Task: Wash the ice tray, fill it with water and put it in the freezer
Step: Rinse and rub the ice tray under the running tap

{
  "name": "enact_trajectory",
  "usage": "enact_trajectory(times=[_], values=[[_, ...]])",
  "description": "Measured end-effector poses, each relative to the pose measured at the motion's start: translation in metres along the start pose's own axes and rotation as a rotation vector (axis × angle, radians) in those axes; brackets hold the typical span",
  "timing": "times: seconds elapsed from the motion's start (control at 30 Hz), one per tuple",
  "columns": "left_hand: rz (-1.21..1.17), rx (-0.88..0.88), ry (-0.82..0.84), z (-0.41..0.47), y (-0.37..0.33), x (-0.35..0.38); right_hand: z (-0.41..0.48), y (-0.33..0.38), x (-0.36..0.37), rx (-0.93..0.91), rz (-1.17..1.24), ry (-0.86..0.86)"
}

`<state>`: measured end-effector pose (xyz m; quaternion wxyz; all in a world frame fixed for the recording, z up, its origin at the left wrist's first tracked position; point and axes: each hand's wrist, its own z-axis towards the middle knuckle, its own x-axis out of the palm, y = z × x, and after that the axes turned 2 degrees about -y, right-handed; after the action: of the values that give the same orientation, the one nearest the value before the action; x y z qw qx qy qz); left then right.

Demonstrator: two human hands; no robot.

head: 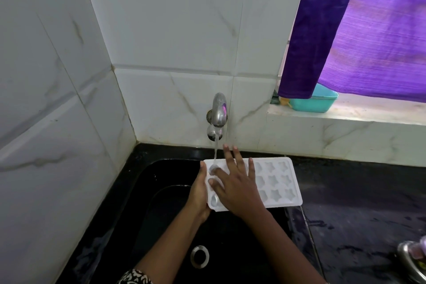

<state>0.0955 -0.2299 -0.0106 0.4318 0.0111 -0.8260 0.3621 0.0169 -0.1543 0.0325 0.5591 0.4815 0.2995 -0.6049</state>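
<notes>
I'm washing: my left hand (199, 193) grips the ice tray (276, 182) by its end, my right hand (239, 182) rests fingers-spread flat on it under the running tap (219, 110); next, rinse every cell

My left hand (199, 193) and right hand (237, 188) are bare, with nails (225, 146) trimmed short. My left forearm (175, 237) is uncovered up to a sleeve (136, 277) that shows only at the bottom edge of the view: dark fabric printed with cream, leaf-like blotches. My right forearm (281, 244) is uncovered all the way to the bottom edge.
</notes>
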Motion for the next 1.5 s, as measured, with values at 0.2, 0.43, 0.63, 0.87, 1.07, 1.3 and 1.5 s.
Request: enact_trajectory(times=[0.2, 0.43, 0.63, 0.87, 1.07, 1.3, 1.5], values=[[0.019, 0.034, 0.028, -0.003, -0.006, -0.001, -0.001, 0.012, 0.006, -0.003, 0.021, 0.019], [0.059, 0.006, 0.009, -0.003, -0.006, -0.001, 0.004, 0.01, -0.001, 0.005, -0.079, -0.051], [0.033, -0.039, 0.037, -0.004, -0.011, -0.006, 0.003, 0.011, 0.001, 0.041, 0.097, 0.095], [0.022, -0.038, 0.06, -0.01, -0.008, 0.005, -0.002, 0.021, -0.005, 0.058, -0.094, -0.103], [0.044, -0.033, 0.04, -0.011, -0.014, 0.0, 0.006, 0.013, -0.002, 0.01, 0.045, 0.038], [0.049, -0.034, 0.048, -0.01, -0.014, 0.0, 0.009, 0.011, -0.01, 0.017, -0.085, -0.092], [0.05, -0.021, 0.054, -0.007, -0.011, 0.001, 0.007, 0.014, -0.009, 0.005, -0.169, -0.226]])
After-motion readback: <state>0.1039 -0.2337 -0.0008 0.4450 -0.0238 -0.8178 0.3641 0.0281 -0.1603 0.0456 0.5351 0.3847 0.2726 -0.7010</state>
